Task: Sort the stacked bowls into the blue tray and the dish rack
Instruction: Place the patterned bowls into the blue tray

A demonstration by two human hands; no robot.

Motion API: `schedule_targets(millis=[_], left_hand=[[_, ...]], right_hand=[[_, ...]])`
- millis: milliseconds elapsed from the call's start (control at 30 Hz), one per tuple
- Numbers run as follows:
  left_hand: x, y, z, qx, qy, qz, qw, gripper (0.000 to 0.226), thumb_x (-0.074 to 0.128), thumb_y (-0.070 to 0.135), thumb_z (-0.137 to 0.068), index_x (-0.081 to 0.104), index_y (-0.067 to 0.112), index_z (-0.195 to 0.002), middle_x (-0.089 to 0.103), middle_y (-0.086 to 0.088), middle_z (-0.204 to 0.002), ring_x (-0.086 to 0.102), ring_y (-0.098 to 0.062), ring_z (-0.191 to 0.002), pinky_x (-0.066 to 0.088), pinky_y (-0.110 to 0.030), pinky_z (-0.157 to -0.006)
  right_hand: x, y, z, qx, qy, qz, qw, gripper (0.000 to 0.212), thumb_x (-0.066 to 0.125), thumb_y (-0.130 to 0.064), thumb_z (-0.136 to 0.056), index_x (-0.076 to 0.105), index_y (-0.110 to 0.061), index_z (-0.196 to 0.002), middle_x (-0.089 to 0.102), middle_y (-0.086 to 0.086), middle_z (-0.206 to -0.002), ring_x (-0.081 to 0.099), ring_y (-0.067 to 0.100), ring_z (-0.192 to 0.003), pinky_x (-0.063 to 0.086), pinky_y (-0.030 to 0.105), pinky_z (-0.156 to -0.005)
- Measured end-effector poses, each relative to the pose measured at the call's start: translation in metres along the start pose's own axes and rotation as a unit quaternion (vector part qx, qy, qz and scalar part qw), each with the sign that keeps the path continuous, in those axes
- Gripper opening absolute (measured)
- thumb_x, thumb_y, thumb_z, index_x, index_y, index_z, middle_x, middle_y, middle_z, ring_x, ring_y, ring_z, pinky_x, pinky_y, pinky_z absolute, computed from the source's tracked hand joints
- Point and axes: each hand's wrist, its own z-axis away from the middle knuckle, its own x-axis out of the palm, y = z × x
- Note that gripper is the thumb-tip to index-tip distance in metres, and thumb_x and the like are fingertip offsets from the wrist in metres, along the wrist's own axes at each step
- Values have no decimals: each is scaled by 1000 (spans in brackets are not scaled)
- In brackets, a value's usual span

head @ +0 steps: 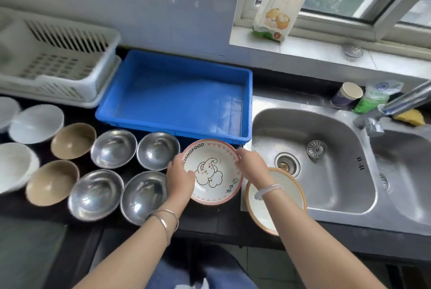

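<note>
Both hands hold a pink-rimmed bowl with an elephant drawing (213,167) just in front of the blue tray (248,102). My left hand (179,178) grips its left rim, my right hand (250,164) its right rim. An orange-rimmed white bowl (283,192) sits under my right wrist at the sink's edge. Left of my hands lie several steel bowls (113,147), two tan bowls (73,140) and white bowls (36,123). The white dish rack (58,62) stands at the back left and holds nothing.
A steel double sink (326,172) with a drain strainer fills the right side, its faucet (396,102) above. A paper cup (347,95), a green packet and a yellow sponge sit behind it. A food bag (279,2) leans on the window sill.
</note>
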Motion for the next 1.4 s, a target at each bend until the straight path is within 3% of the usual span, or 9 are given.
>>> schedule_targets(millis=[200, 467, 600, 733, 933, 1067, 1133, 1233, 1400], left_hand=[[-5, -6, -4, -29, 19, -15, 999, 45, 48, -3, -82, 53, 11, -124, 46, -12, -127, 55, -28, -95, 45, -33, -79], [-21, -5, -15, -15, 40, 38, 998, 23, 55, 4, -84, 65, 15, -102, 65, -1, -101, 58, -16, -81, 42, -23, -63], [-41, 6, -26, -14, 79, 90, 993, 10, 61, 14, -83, 65, 20, -90, 62, 10, -82, 59, -14, -78, 43, -25, -62], [-63, 16, -46, -16, 99, 165, 981, 8, 64, 19, -82, 61, 24, -76, 64, 8, -80, 62, -15, -81, 49, -28, -69], [-88, 25, -99, -43, 68, 229, 970, 8, 58, 25, -86, 62, 18, -87, 67, -6, -97, 62, -25, -87, 53, -41, -78], [-103, 25, -139, -66, 56, 252, 964, 6, 60, 22, -84, 63, 17, -87, 67, -9, -100, 64, -30, -95, 55, -48, -86], [-108, 25, -159, -63, 71, 233, 968, 12, 58, 18, -86, 65, 12, -93, 69, -13, -100, 64, -32, -96, 54, -46, -86], [-115, 29, -186, -36, 76, 227, 970, 20, 53, 17, -87, 66, 7, -99, 68, -15, -94, 60, -22, -82, 48, -30, -67], [-122, 32, -222, -19, 64, 262, 963, 23, 50, 13, -88, 68, 9, -103, 67, -3, -97, 57, -17, -85, 44, -27, -70]], right_hand=[[-3, 3, -1, -8, -2, -38, 999, 17, 53, -11, -89, 66, -13, -100, 69, 7, -90, 58, 23, -75, 43, 28, -60], [-29, 1, 2, -22, 16, -82, 996, 18, 58, -15, -88, 72, -15, -99, 69, 4, -81, 60, 23, -72, 40, 23, -53], [-45, -9, -2, -20, 25, -148, 988, 22, 60, -13, -83, 72, -14, -102, 73, 7, -90, 67, 24, -81, 57, 35, -71], [-55, -28, -19, -1, 32, -232, 972, 25, 64, -13, -83, 70, -13, -107, 72, 6, -83, 71, 27, -78, 58, 46, -79], [-56, -67, -57, 43, 47, -330, 942, 24, 63, -10, -83, 70, -13, -106, 72, 6, -74, 72, 20, -61, 61, 30, -57], [-49, -98, -92, 60, 47, -349, 934, 25, 61, -13, -83, 69, -18, -106, 74, 8, -73, 73, 22, -64, 62, 40, -70], [-46, -113, -109, 66, 50, -360, 929, 24, 59, -13, -84, 69, -18, -106, 73, 9, -72, 73, 25, -66, 61, 43, -72], [-41, -133, -135, 82, 56, -382, 919, 26, 58, -12, -87, 66, -15, -111, 71, 8, -69, 72, 25, -65, 62, 41, -69], [-33, -156, -164, 115, 53, -431, 893, 28, 58, -9, -88, 63, -10, -115, 66, 8, -71, 66, 15, -54, 59, 28, -52]])
